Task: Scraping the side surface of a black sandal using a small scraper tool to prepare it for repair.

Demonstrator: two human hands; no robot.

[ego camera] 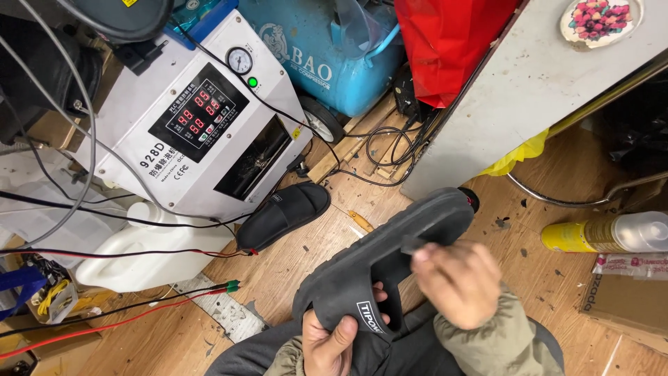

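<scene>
Black foam slide sandal (390, 254) held over lap: left hand (332, 342) clamped on strap end, right hand (456, 278) fingers loosely closed at its edge, blurred. Matching black slide (284, 214) on wooden floor (306, 261), against white machine (188, 118); bare floor between.

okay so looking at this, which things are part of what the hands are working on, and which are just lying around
In hand:
black slide sandal, gripped by the left hand, the right hand on its upper side

Lying about:
second black sandal on the floor
white machine
white jug
yellow spray can
blue compressor
</scene>
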